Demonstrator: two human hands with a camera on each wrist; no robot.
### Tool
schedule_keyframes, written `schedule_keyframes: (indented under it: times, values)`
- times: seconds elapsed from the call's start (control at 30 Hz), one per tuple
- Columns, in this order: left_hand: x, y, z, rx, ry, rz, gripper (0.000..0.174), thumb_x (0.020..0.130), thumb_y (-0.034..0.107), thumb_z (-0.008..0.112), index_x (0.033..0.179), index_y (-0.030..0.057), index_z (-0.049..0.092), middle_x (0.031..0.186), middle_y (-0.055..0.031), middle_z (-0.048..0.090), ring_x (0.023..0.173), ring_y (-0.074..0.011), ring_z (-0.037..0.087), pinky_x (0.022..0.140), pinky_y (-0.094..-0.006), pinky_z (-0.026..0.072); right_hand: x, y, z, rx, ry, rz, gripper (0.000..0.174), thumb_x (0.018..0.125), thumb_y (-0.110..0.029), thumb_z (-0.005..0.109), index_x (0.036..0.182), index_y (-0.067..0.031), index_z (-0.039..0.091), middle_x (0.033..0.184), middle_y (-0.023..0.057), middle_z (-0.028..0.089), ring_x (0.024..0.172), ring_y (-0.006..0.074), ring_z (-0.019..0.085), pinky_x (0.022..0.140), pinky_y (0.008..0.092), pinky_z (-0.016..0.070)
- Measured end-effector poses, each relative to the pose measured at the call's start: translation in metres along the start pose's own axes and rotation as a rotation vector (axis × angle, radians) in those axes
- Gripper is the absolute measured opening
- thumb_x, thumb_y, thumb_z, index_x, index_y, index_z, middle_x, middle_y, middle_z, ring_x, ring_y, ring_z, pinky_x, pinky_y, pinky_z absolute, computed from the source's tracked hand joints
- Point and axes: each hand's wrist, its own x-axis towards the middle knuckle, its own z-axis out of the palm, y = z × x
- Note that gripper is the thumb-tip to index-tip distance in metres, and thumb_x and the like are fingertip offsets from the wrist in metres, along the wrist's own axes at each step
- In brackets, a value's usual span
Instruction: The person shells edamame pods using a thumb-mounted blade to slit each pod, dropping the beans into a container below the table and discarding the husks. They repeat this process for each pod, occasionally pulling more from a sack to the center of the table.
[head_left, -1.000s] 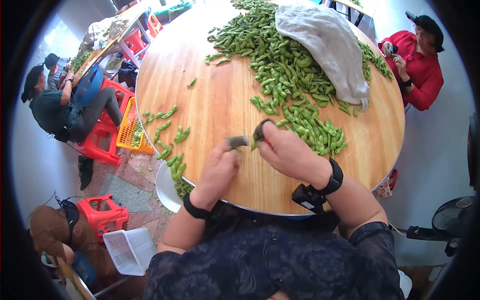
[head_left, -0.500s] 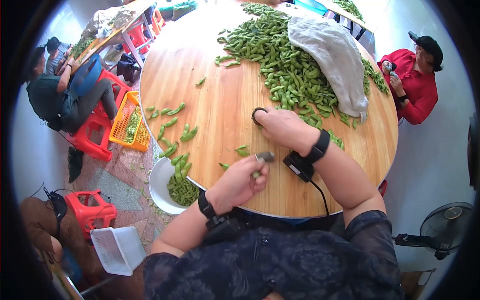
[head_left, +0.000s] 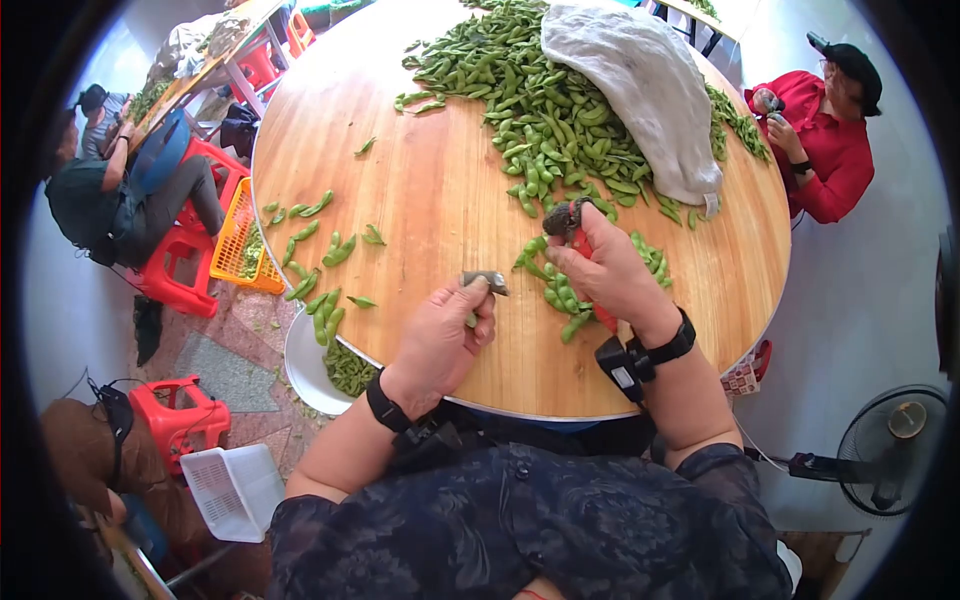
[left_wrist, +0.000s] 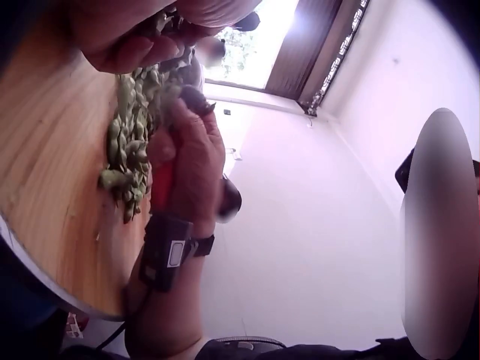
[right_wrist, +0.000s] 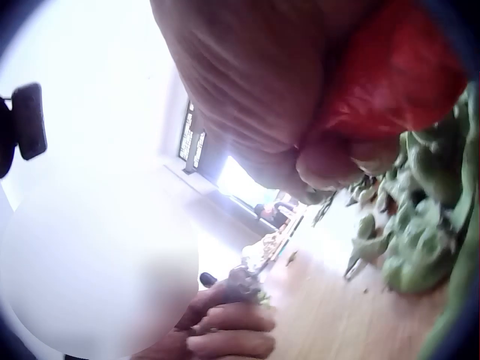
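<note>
In the head view my left hand (head_left: 440, 335) is over the near middle of the round table, fingers curled in. A grey band (head_left: 485, 283) wraps a fingertip, and a green soybean pod (head_left: 472, 320) shows between the fingers. My right hand (head_left: 622, 275), farther right, grips a red object (head_left: 604, 318) running under the palm; I cannot tell its kind. Dark wrapping (head_left: 563, 218) covers its fingertips. Beneath and beside that hand lie loose pods (head_left: 560, 295). The right wrist view shows the red object (right_wrist: 397, 71) close up against the palm.
A large heap of pods (head_left: 560, 120) lies at the back, partly under a white cloth (head_left: 640, 90). Scattered pods (head_left: 325, 315) line the left edge above a white bucket (head_left: 312, 370) of pods. A person in red (head_left: 830, 140) sits right; a fan (head_left: 890, 450) stands near.
Two loose pods have slid left across the table toward the scattered ones. My right hand has shifted right, over pods, and its red object now shows. My left hand has moved slightly left.
</note>
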Motion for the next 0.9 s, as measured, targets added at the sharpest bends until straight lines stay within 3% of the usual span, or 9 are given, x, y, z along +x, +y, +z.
schedule_keyframes:
  times: [0.1,0.2,0.37,0.43,0.57,0.77,0.8,0.87,0.9]
  values:
    - [0.002,-0.005,0.019,0.036,-0.031,-0.184,0.019,0.097,0.029,0.052,0.092,0.0104,0.054,0.077,0.0022,0.048,0.063,-0.0088,0.043,0.058,-0.0213,0.0375,-0.007,0.009,0.011,0.369,-0.103,-0.077,0.018,0.09,-0.006,0.058,0.106,-0.0085,0.049,0.082,-0.0028,0.053,0.048,0.0013,0.045,0.04,0.0175,0.0358]
    - [0.004,-0.012,0.022,-0.047,-0.197,-0.249,0.02,0.097,0.031,0.052,0.092,0.0117,0.054,0.079,0.0023,0.048,0.064,-0.0092,0.043,0.06,-0.0218,0.0366,-0.012,0.015,0.011,0.422,-0.209,-0.072,0.021,0.09,-0.006,0.059,0.109,-0.0094,0.05,0.084,-0.0027,0.054,0.047,0.0026,0.045,0.04,0.0181,0.038]
    - [0.009,-0.017,0.024,-0.043,-0.222,-0.256,0.019,0.097,0.031,0.051,0.094,0.0121,0.055,0.074,0.0034,0.046,0.064,-0.0081,0.042,0.059,-0.0211,0.0351,-0.014,0.015,0.002,0.311,-0.225,-0.068,0.021,0.089,-0.007,0.059,0.108,-0.0066,0.05,0.082,-0.0013,0.056,0.051,0.005,0.049,0.043,0.0216,0.0415]
    - [0.011,-0.013,0.021,0.085,-0.224,-0.191,0.018,0.098,0.028,0.05,0.099,0.0105,0.056,0.072,0.0051,0.044,0.063,-0.0059,0.04,0.058,-0.0189,0.0328,-0.013,0.019,0.006,0.075,-0.048,-0.255,0.015,0.088,-0.007,0.055,0.101,-0.0022,0.05,0.076,0.0054,0.058,0.055,0.0133,0.054,0.051,0.029,0.045]
    - [0.002,-0.009,0.027,0.351,-0.202,-0.109,0.018,0.099,0.023,0.049,0.106,0.0087,0.057,0.072,0.0072,0.041,0.062,-0.0045,0.037,0.056,-0.0175,0.0312,-0.007,0.032,0.0,-0.121,-0.007,-0.295,0.008,0.085,-0.009,0.047,0.084,-0.0006,0.047,0.064,0.0152,0.053,0.058,0.0269,0.055,0.055,0.0364,0.0431]
    - [-0.004,-0.006,0.022,0.531,-0.131,-0.025,0.014,0.098,0.017,0.05,0.1,0.0057,0.058,0.076,0.0079,0.046,0.068,-0.002,0.039,0.06,-0.0186,0.0348,-0.017,0.01,-0.001,-0.008,-0.254,-0.032,0.006,0.081,-0.006,0.045,0.08,-0.0006,0.044,0.063,0.0162,0.05,0.058,0.0318,0.05,0.055,0.0411,0.0405]
    - [-0.003,-0.008,0.019,0.687,-0.145,0.057,0.013,0.097,0.016,0.051,0.095,0.005,0.058,0.076,0.0079,0.046,0.069,-0.002,0.039,0.06,-0.0195,0.0352,-0.016,0.015,0.0,-0.006,-0.254,-0.029,0.006,0.081,-0.006,0.045,0.08,-0.0006,0.044,0.063,0.0162,0.05,0.058,0.0318,0.05,0.055,0.0411,0.0405]
    - [-0.002,-0.011,0.017,0.839,-0.159,0.138,0.014,0.097,0.016,0.053,0.091,0.0044,0.058,0.075,0.008,0.047,0.069,-0.002,0.039,0.06,-0.0204,0.0355,-0.013,0.027,0.002,-0.009,-0.288,-0.126,0.017,0.085,-0.004,0.042,0.099,-0.0049,0.052,0.064,-0.0015,0.05,0.049,0.0059,0.048,0.045,0.0224,0.0406]
    - [-0.001,-0.013,0.019,0.892,-0.143,0.201,0.014,0.095,0.014,0.055,0.086,0.0038,0.056,0.071,0.0059,0.045,0.066,-0.0039,0.038,0.057,-0.0223,0.0351,-0.014,0.027,0.002,-0.009,-0.29,-0.124,0.017,0.085,-0.004,0.042,0.099,-0.0049,0.052,0.064,-0.0015,0.05,0.049,0.0059,0.048,0.045,0.0224,0.0406]
